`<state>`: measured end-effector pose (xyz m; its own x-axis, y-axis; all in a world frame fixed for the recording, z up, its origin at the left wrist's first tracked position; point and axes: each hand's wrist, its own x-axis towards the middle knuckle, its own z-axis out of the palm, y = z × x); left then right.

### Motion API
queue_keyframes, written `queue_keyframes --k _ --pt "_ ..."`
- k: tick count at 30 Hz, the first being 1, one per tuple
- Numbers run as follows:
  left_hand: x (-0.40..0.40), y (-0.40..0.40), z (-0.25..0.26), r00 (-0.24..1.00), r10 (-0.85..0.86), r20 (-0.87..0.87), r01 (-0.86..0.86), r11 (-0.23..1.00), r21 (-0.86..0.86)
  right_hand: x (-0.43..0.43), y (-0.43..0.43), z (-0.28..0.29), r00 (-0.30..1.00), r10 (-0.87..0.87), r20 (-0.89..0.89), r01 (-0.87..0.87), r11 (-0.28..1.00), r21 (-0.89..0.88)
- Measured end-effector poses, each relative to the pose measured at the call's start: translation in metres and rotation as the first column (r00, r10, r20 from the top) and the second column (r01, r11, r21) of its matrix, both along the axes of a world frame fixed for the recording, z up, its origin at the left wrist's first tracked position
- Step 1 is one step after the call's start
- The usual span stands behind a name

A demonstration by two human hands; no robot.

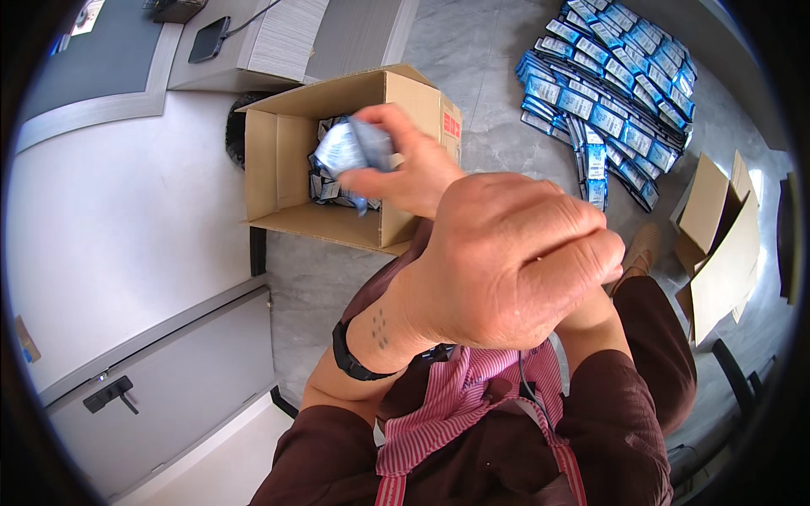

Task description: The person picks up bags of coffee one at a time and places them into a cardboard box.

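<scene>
My right hand (411, 164) reaches across to the left and grips a bundle of shiny blue-and-white sachets (354, 148), blurred by motion. It is over the mouth of an open cardboard carton (262, 164), where more sachets (329, 190) lie at the bottom. My left hand (525, 259) is a closed fist close to the camera, crossing above my right forearm. Its curled fingers face away and nothing shows in it. A black band (354, 354) is on the left wrist.
Strips of blue-and-white sachets (607, 95) lie in a wide pile on the grey tiled floor (481, 126). Another open carton (721, 253) stands at the right. A phone (209, 39) with a cable rests on a cabinet at the upper left. A door handle (109, 393) shows lower left.
</scene>
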<state>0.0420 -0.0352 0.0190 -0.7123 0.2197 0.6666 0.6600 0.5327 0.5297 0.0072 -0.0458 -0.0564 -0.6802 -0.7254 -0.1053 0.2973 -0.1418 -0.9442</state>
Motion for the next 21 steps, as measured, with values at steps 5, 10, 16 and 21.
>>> queue_keyframes --k 5,10,16,21 --pt "-0.004 -0.020 -0.005 0.985 0.083 0.154 -0.078 0.996 -0.037 -0.012 0.029 -0.080 0.966 -0.256 0.023 0.257 0.960 -0.111" --pt "-0.002 -0.014 0.002 0.870 0.215 0.443 -0.235 0.972 -0.010 -0.041 0.187 -0.261 0.796 -0.401 -0.454 0.603 0.454 0.656" --pt "-0.010 -0.009 -0.009 0.853 0.212 0.476 -0.135 0.972 -0.191 -0.033 0.250 -0.298 0.938 -0.075 -0.339 0.333 -0.083 0.939" --pt "-0.019 -0.002 -0.015 0.864 0.188 0.467 -0.093 0.971 -0.220 -0.033 0.251 -0.313 0.970 -0.005 -0.245 0.242 -0.113 0.964"
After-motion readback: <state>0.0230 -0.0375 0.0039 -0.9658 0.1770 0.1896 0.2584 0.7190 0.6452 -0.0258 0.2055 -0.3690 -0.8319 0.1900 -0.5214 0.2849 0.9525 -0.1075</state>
